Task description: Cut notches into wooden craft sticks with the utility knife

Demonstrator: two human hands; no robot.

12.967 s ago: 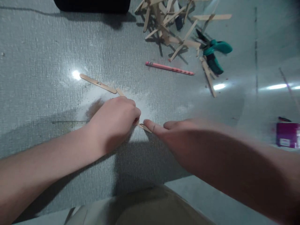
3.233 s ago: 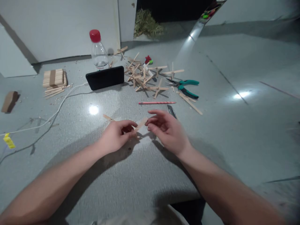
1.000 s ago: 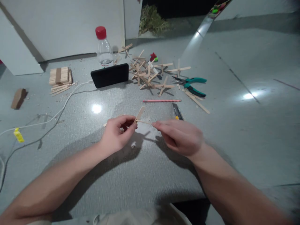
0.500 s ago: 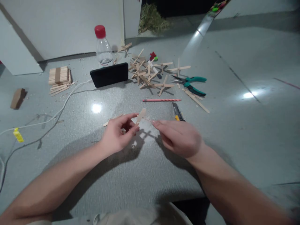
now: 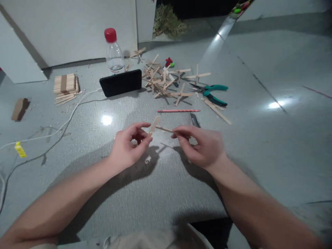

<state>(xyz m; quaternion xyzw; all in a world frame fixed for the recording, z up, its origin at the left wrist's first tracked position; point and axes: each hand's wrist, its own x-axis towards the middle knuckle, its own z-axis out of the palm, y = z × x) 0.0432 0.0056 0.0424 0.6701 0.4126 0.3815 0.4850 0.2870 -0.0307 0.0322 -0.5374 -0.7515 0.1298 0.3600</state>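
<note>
One stick (image 5: pixel 155 125) is pinched at its lower end by the left hand (image 5: pixel 129 143), tilted up, clear of the surface (image 5: pixel 145 199). A second stick (image 5: pixel 165 129) is clamped in the fingers of the right hand (image 5: pixel 203 143), tip pointed at the first; whether contact is made can't be told. Hands are kept apart, bridged only by the stick work. Cutter (image 5: pixel 195 120) is partly hidden by the right hand. Pencil (image 5: pixel 178 111) is laid just beyond, pliers (image 5: pixel 206 93) farther right. Crossed sticks (image 5: pixel 154 82) are heaped behind the pencil, beside the phone (image 5: pixel 120 83), which is propped before the bottle (image 5: pixel 114 57).
</note>
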